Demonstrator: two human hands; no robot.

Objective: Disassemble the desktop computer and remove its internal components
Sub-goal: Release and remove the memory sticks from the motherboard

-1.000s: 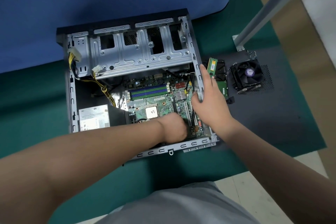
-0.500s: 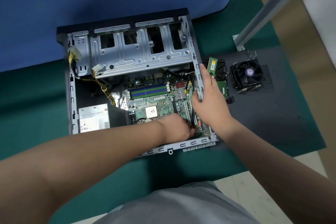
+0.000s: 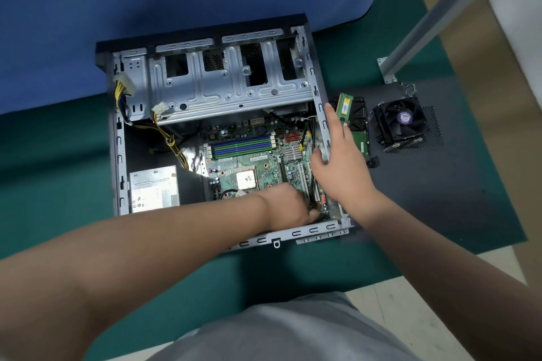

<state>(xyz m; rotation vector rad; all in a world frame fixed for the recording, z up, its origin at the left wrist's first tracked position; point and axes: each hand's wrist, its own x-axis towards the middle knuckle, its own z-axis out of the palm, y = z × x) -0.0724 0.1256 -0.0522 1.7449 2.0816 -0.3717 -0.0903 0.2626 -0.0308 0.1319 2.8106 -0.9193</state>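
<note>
Green motherboard (image 3: pixel 249 161) sitting in open case (image 3: pixel 321 114) on mat. Left hand (image 3: pixel 289 205) reaching into near-right board corner, fingers curled, grip contents not discernible. Right hand (image 3: pixel 340 161) gripping case's right wall, steadying. Likely working connector loose; next calling for straight, gentle pull.

The left hand (image 3: pixel 289 206) reaches forward, fingers curled downward; the right hand (image 3: pixel 341 161) lies beside it, fingers extended, thumb hooked.

soft even light, warped edges
</note>
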